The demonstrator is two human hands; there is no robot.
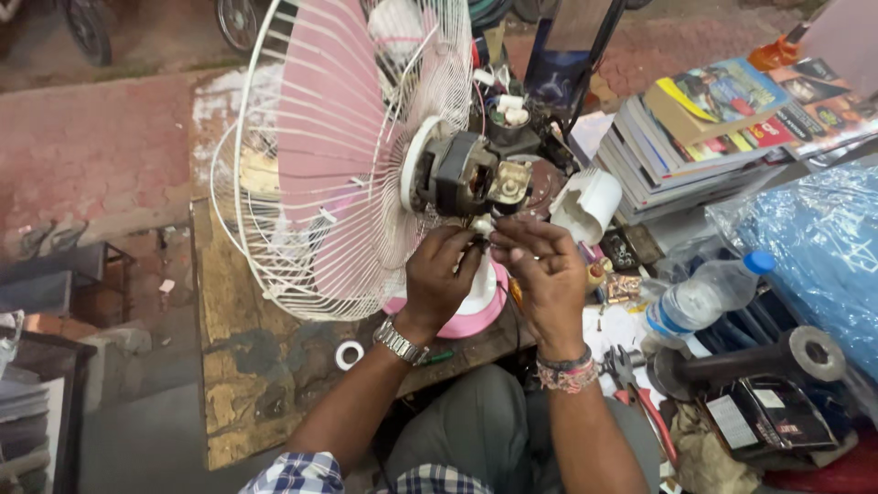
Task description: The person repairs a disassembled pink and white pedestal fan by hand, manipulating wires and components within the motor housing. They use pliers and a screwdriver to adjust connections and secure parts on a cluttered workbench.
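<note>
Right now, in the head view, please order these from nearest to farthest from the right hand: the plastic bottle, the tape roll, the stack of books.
Measured from the right hand:
1. Plastic bottle, lying just to its right on the cluttered bench.
2. Stack of books, up and to the right, behind the bottle.
3. Tape roll, to the left, beyond the left hand, on the wooden board.
</note>
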